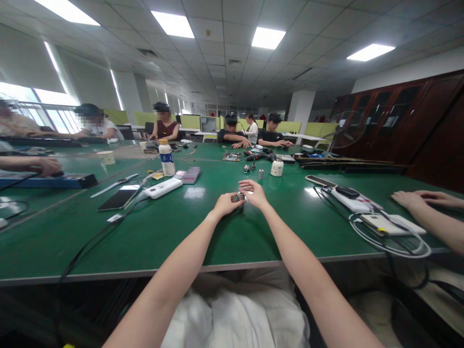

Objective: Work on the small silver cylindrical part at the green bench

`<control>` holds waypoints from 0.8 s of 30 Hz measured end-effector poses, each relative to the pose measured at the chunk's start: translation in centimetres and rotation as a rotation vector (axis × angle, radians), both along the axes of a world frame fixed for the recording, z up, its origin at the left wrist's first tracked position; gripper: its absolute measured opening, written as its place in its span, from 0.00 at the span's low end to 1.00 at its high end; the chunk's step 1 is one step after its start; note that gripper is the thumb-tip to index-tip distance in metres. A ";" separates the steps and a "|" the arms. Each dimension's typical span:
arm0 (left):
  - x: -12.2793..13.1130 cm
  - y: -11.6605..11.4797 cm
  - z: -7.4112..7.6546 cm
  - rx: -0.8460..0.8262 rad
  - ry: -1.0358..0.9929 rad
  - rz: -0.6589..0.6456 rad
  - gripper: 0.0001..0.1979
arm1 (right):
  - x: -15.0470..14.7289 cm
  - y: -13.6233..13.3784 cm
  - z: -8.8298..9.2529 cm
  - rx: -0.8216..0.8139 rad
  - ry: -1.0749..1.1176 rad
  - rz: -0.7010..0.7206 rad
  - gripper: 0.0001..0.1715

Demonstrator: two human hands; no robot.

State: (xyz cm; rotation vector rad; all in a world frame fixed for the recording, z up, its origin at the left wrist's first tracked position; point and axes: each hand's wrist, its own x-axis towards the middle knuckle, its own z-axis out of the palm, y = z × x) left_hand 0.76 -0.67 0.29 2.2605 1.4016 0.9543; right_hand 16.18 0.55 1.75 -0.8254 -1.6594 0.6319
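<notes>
My left hand (226, 204) is closed around a small silver metal cylinder (240, 197) that stands on the green table in front of me. My right hand (255, 195) is beside it, fingers apart and curved over the cylinder's top; whether its fingertips touch the metal I cannot tell. Farther back stand another small metal cylinder (261, 174) and some small shiny metal parts (247, 168). A round white bottle with a patterned side (277, 168) is to their right.
On the left are a white-and-blue bottle (167, 158), a white power strip (163, 188) with a cable, and a phone (119, 197). Cables, a notebook (389, 224) and a co-worker's hands (416, 199) are at right. Other people sit across the green table (170, 241).
</notes>
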 end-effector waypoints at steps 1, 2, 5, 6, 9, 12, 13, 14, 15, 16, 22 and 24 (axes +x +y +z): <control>0.0 0.0 0.0 -0.001 -0.001 -0.001 0.21 | 0.0 0.0 0.0 -0.003 -0.001 -0.004 0.16; 0.0 0.0 0.0 -0.002 -0.001 -0.001 0.21 | 0.0 0.0 0.0 -0.007 -0.002 -0.008 0.16; -0.1 0.0 -0.1 -0.007 -0.001 -0.003 0.22 | 0.0 0.1 0.1 -0.024 0.001 -0.026 0.15; -0.1 0.0 -0.1 -0.008 0.000 -0.004 0.22 | 0.1 0.1 0.1 -0.031 0.003 -0.032 0.15; -0.1 0.1 -0.1 -0.009 0.004 -0.007 0.23 | 0.3 0.3 0.1 -0.054 0.014 -0.051 0.16; -0.1 0.1 -0.1 -0.010 0.009 -0.008 0.24 | 0.5 0.4 -0.1 -0.084 0.032 -0.067 0.16; -0.1 0.1 -0.1 -0.011 0.010 -0.008 0.24 | 0.5 0.5 -0.1 -0.093 0.040 -0.069 0.16; -0.1 0.1 -0.1 -0.013 0.011 -0.008 0.24 | 0.5 0.5 -0.1 -0.102 0.049 -0.070 0.15; -0.1 0.1 -0.1 -0.014 0.011 -0.009 0.24 | 0.5 0.5 -0.1 -0.110 0.058 -0.070 0.15; -0.1 0.1 -0.1 -0.014 0.012 -0.009 0.24 | 0.5 0.6 -0.1 -0.117 0.066 -0.068 0.15; -0.1 0.2 -0.1 -0.011 0.015 -0.012 0.23 | 0.1 0.6 -0.1 -0.145 0.100 -0.028 0.14; -0.1 0.2 -0.1 -0.012 0.016 -0.009 0.23 | -0.1 0.5 -0.2 -0.151 0.102 -0.008 0.14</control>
